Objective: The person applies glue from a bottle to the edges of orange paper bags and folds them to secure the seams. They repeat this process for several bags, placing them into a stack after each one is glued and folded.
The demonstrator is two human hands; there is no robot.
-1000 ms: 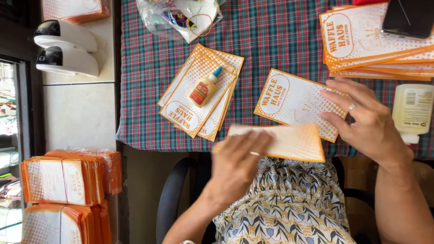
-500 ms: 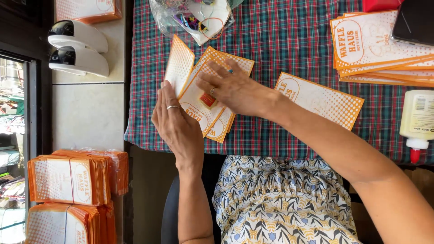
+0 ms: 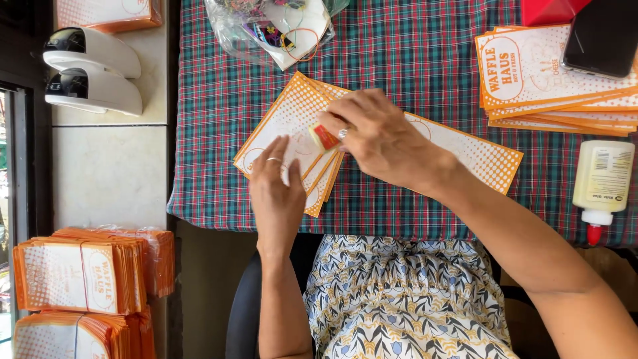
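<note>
Presently, the plaid cloth [image 3: 412,80] carries my work. At its centre lies a fanned pile of sleeves [image 3: 286,123], orange-edged, long axis running from seven to one o'clock. My right hand [image 3: 379,136] sits over the pile's right edge, fingers clamped on a small glue bottle [image 3: 324,137] with a red label. My left hand [image 3: 276,193] lies flat at six o'clock of the pile, fingers together, pressing the top sleeve. The bottle is at one o'clock from my left fingertips, the right hand being nearer. A larger bottle [image 3: 601,183] lies at three o'clock, well apart.
</note>
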